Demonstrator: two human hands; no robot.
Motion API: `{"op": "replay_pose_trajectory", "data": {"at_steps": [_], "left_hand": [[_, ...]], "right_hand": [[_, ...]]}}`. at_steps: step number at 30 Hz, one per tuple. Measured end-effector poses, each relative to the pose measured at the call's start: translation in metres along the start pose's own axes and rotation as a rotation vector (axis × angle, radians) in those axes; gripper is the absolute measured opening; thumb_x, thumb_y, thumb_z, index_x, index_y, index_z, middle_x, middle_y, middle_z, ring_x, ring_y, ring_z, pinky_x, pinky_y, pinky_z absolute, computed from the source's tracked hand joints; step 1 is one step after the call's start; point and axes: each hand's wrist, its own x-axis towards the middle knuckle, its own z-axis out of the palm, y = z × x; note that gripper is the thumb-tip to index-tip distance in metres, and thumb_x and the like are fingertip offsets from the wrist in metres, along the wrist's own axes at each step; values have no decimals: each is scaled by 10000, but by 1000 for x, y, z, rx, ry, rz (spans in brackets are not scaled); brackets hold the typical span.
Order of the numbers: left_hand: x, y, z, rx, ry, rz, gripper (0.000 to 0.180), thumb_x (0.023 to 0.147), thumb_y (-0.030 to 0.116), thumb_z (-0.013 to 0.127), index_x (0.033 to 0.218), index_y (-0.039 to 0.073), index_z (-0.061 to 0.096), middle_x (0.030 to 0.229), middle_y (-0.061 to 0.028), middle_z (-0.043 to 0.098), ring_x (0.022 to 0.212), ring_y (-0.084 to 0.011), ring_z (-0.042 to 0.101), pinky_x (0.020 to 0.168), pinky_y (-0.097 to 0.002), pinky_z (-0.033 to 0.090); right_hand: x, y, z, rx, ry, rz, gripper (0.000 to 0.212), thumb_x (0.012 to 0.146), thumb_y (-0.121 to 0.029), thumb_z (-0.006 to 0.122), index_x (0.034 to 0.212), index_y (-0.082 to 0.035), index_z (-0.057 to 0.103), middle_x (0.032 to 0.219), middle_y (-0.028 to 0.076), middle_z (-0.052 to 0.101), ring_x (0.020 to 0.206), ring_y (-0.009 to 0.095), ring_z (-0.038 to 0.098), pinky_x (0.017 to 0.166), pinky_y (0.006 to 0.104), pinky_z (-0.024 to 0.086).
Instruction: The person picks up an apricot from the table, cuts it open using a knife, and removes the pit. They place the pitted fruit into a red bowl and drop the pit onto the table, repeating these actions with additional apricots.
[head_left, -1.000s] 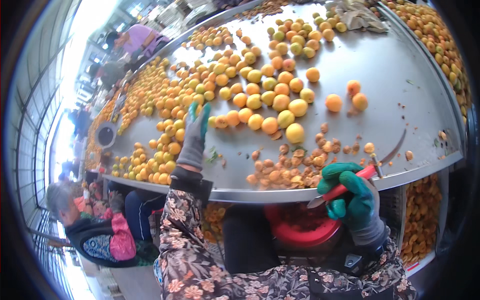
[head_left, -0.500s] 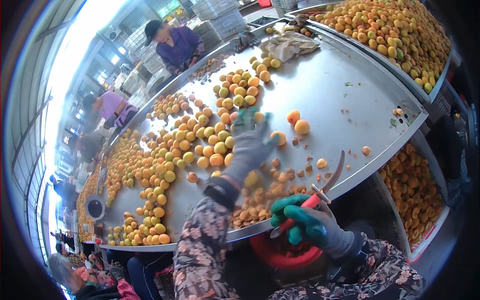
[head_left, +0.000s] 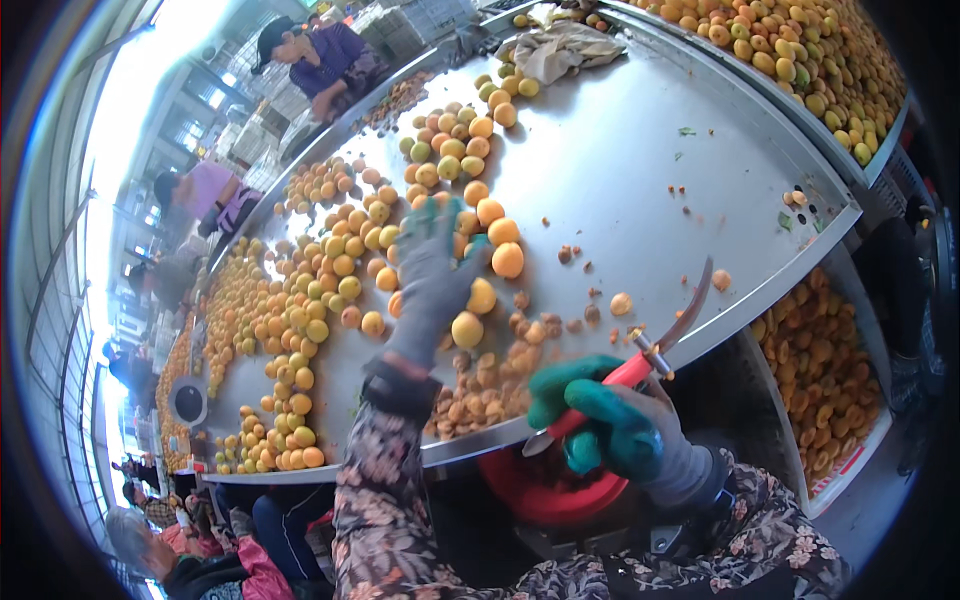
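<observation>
My left hand (head_left: 437,275), in a grey glove with green fingertips, lies over the apricots with its fingers apart. Several orange apricots (head_left: 507,261) sit right beside its thumb side, others under and beyond the fingers. In my right hand (head_left: 625,430), gloved the same way, the fingers are wrapped round the red handle of a curved knife (head_left: 690,312). Its hooked blade points up and away, past a brass-coloured fitting; a small metal tip shows at the handle's lower end. Below the left wrist, brown pits (head_left: 470,400) are heaped along the table's near edge.
The metal table (head_left: 620,180) has a raised rim. A large bin of apricots (head_left: 780,60) stands far right, a crate of halved apricots (head_left: 825,380) at right. A red bowl (head_left: 560,500) sits below the edge. Cloth (head_left: 560,50) lies at the back. Other people work along the left.
My left hand has moved left over the table, and loose apricots that lay to its right are now gathered close to it. My right hand still grips the knife. The view has shifted slightly.
</observation>
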Motion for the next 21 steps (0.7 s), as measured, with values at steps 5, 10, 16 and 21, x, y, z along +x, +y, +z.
{"op": "replay_pose_trajectory", "data": {"at_steps": [5,10,16,21], "left_hand": [[-107,5,-84,-754,228,-362,408,980,172,519,1346,-6,491,1301,-148,545,1195,-234,532,1026,-361,421],[-163,27,-95,-975,410,-568,350,1024,185,445,1292,-18,541,1160,-123,612,975,-200,647,842,-345,540],[-172,16,-89,-1236,679,-803,358,982,283,570,1247,43,577,949,-75,670,754,-110,612,593,-221,507],[-176,16,-79,-1442,522,-947,346,979,266,580,1243,43,579,951,-69,671,765,-119,614,611,-244,514]], "right_hand": [[-3,25,-5,-35,-7,-222,310,957,-76,527,1225,79,552,1078,148,658,693,134,642,558,204,513],[-5,53,-5,-254,112,-448,291,948,-54,544,1202,88,551,1190,175,610,907,204,671,628,257,565],[45,18,22,-1027,125,-726,212,922,-173,636,1065,-21,672,901,78,698,750,122,648,632,245,509],[134,50,33,-1779,34,-804,184,857,-231,635,988,-111,683,828,180,671,801,329,671,705,409,528]]}}
